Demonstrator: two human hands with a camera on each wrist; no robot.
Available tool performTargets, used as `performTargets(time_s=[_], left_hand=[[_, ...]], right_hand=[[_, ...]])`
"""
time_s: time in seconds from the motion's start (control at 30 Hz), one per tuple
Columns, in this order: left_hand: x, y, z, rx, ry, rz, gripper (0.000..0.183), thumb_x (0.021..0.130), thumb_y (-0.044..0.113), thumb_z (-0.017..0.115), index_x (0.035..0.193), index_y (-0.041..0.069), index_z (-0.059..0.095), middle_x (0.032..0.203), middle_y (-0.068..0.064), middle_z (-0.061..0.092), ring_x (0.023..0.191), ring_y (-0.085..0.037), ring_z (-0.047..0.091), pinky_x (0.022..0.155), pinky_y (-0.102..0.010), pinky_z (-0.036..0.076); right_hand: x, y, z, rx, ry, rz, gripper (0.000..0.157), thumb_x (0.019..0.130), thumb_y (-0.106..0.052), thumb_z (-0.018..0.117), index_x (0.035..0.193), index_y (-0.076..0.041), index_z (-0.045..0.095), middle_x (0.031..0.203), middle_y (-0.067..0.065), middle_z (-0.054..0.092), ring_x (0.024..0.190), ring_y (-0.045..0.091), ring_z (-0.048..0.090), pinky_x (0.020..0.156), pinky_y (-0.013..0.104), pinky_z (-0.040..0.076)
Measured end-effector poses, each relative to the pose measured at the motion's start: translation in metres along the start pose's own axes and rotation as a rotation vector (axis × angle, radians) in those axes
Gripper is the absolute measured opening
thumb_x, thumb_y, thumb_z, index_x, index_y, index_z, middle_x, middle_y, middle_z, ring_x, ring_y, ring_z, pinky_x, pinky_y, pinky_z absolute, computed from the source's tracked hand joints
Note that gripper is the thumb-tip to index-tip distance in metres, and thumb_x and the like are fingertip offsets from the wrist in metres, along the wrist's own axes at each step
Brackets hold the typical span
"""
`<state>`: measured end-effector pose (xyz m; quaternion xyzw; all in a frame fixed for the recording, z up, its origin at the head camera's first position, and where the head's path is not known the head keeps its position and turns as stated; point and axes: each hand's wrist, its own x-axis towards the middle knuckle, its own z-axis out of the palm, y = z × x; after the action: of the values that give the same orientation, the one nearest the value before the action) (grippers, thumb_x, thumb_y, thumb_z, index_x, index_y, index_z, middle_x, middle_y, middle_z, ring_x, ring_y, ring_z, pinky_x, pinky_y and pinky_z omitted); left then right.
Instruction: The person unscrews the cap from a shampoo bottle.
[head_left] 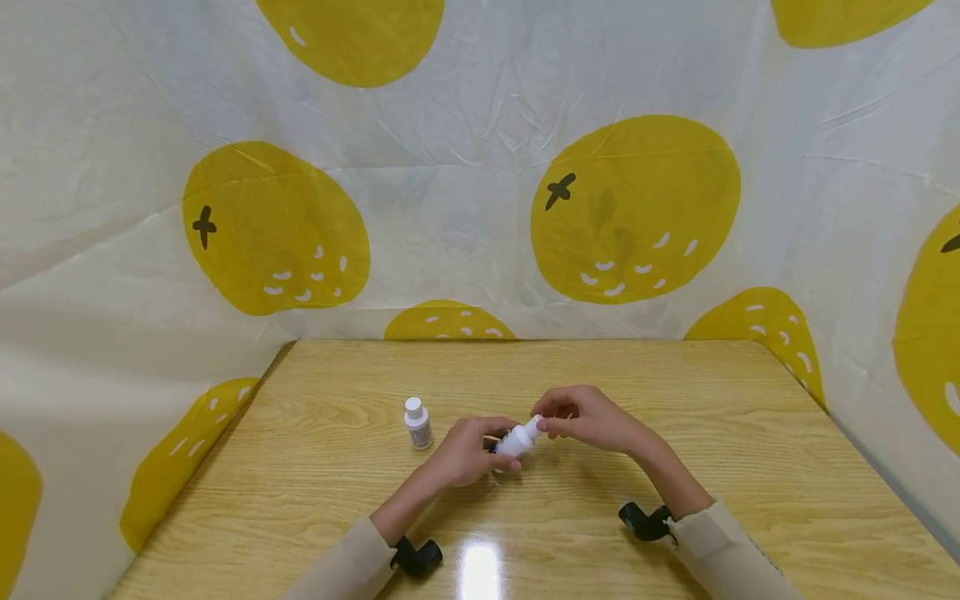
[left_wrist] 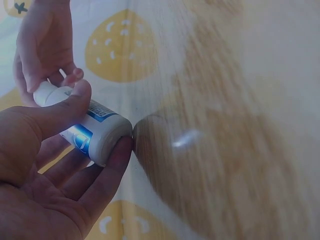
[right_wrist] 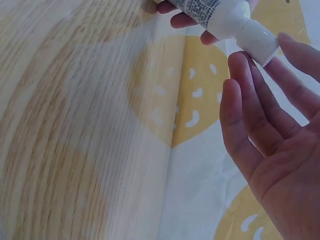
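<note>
My left hand (head_left: pixel 467 452) grips a small white bottle (head_left: pixel 514 442) around its body, tilted with the capped end up to the right. A label with blue bands and fine print shows on the bottle (left_wrist: pixel 102 120) in the left wrist view. At its other end, my right hand (head_left: pixel 592 418) pinches the white cap (right_wrist: pixel 257 42) between thumb and index finger, the other fingers loosely bent. The cap sits on the bottle's neck; whether it is loose I cannot tell. A second small white bottle (head_left: pixel 418 425) with a white cap stands upright left of my left hand.
Both hands are above a wood-grain table (head_left: pixel 345 375). Behind it hangs a white cloth (head_left: pixel 450 225) printed with yellow fruit, which also runs along the sides. A black wrist mount (head_left: pixel 417 558) is on the left wrist, another mount (head_left: pixel 645 522) on the right.
</note>
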<state>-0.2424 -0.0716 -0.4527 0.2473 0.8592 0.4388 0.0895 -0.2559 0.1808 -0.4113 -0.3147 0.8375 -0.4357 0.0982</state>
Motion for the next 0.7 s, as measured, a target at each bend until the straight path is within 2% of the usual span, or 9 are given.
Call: performTargets(time_s=[0.27, 0.4, 0.5, 0.7], left_hand=[[-0.0013, -0.0007, -0.0007, 0.003, 0.001, 0.008, 0.042, 0.085, 0.017, 0.086, 0.125, 0.019, 0.074, 0.121, -0.003, 0.075, 0.11, -0.016, 0.071, 0.091, -0.028, 0.061], [-0.0011, -0.0008, -0.0006, -0.002, 0.002, 0.011, 0.042, 0.085, 0.016, 0.086, 0.125, 0.019, 0.074, 0.12, -0.002, 0.075, 0.11, -0.016, 0.071, 0.091, -0.026, 0.061], [-0.0006, -0.0014, -0.0004, -0.005, 0.002, 0.014, 0.041, 0.086, 0.017, 0.086, 0.125, 0.02, 0.074, 0.12, -0.002, 0.075, 0.11, -0.015, 0.071, 0.091, -0.026, 0.061], [-0.0006, -0.0024, -0.0005, 0.002, 0.002, 0.018, 0.04, 0.086, 0.019, 0.085, 0.125, 0.021, 0.074, 0.12, -0.001, 0.075, 0.11, -0.016, 0.071, 0.09, -0.026, 0.061]], right_hand=[[0.0001, -0.001, -0.0006, -0.007, -0.011, -0.025, 0.024, 0.099, -0.017, 0.071, 0.119, -0.004, 0.072, 0.1, 0.011, 0.075, 0.081, 0.03, 0.07, 0.067, 0.026, 0.058], [0.0005, -0.001, 0.0006, -0.01, -0.011, -0.019, 0.03, 0.1, -0.022, 0.07, 0.123, -0.001, 0.07, 0.1, 0.011, 0.074, 0.081, 0.032, 0.07, 0.069, 0.033, 0.061], [0.0006, -0.0006, 0.0011, 0.003, -0.005, 0.001, 0.03, 0.101, -0.024, 0.069, 0.12, -0.001, 0.071, 0.1, 0.011, 0.074, 0.081, 0.034, 0.07, 0.071, 0.04, 0.063], [0.0009, 0.0007, 0.0012, 0.019, -0.005, 0.013, 0.022, 0.101, -0.023, 0.069, 0.112, -0.005, 0.074, 0.1, 0.012, 0.075, 0.08, 0.033, 0.07, 0.072, 0.041, 0.063]])
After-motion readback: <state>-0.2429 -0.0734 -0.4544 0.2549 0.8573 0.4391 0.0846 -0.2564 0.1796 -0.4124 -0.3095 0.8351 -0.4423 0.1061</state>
